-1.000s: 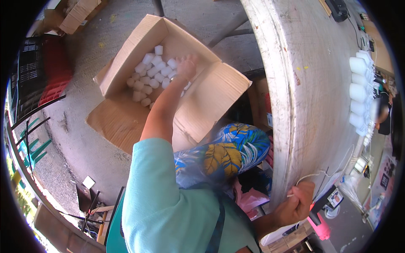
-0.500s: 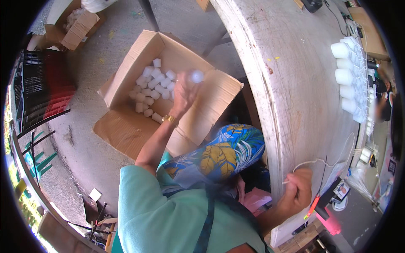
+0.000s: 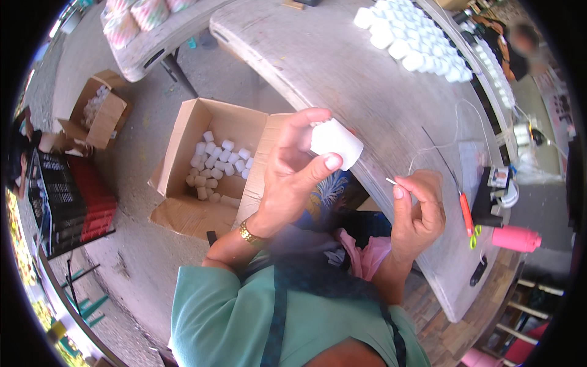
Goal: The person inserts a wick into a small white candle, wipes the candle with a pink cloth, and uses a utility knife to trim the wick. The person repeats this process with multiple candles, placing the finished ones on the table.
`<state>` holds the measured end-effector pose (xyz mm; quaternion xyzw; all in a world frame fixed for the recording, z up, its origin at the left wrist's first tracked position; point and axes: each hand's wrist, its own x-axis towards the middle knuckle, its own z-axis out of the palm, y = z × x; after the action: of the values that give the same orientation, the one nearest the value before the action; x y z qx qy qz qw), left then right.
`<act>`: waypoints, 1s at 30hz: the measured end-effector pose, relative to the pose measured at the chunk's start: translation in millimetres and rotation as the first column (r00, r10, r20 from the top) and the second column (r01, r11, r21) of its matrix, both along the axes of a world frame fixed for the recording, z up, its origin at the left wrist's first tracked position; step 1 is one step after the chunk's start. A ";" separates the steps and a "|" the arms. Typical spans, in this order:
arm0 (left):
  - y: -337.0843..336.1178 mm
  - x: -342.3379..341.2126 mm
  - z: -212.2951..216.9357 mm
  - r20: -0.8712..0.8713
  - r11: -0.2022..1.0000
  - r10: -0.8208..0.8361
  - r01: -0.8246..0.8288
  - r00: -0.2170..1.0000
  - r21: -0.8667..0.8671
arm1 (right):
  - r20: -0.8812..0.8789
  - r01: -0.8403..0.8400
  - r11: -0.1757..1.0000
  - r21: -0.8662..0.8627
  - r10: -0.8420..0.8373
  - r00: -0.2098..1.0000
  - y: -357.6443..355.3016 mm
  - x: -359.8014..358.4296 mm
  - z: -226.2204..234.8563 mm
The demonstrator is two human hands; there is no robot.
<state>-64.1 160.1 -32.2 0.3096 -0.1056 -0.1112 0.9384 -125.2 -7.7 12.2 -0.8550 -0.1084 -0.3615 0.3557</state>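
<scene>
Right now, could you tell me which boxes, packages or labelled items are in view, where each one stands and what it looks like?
Open cardboard box: on the ground beside the table, brown, holding white cylinders.
Second cardboard box: farther left on the ground, brown, open, pale contents.
Crate stack: far left, black over red.
Small dark labelled item: on the table's right edge, too small to make out.

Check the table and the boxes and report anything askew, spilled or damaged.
Nothing stands out. The white cylinders lie loose inside the open cardboard box, none spilled on the floor. The left hand holds one white cylinder; the right hand pinches a thin wick.
</scene>
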 end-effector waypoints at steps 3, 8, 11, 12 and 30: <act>-12.6 -16.0 7.7 -0.156 0.919 -0.361 0.323 0.919 -0.226 | 0.155 0.116 0.985 -0.131 -0.095 0.983 4.7 -13.3 12.9; -29.0 -35.2 15.4 -0.218 0.735 -0.645 0.516 0.732 -0.440 | 0.249 0.227 0.948 -0.222 -0.170 0.953 0.8 -34.3 17.7; -33.7 -41.6 27.3 -0.109 0.851 -0.518 0.499 0.849 -0.163 | 0.248 0.247 0.948 -0.199 -0.195 0.949 -3.0 -44.6 20.6; -35.1 -40.7 24.2 0.070 0.923 -0.378 0.370 0.923 0.111 | 0.233 0.250 0.951 -0.180 -0.206 0.950 -3.7 -48.9 22.9; -41.0 -47.2 32.6 0.806 0.590 -0.145 -0.603 0.574 0.536 | 0.227 0.247 0.936 -0.251 -0.192 0.955 -9.6 -65.3 24.6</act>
<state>-111.3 119.1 0.4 0.7064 -0.3993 0.1421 0.5668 -190.5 -17.3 36.8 -0.8627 -0.0963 -0.4638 0.1772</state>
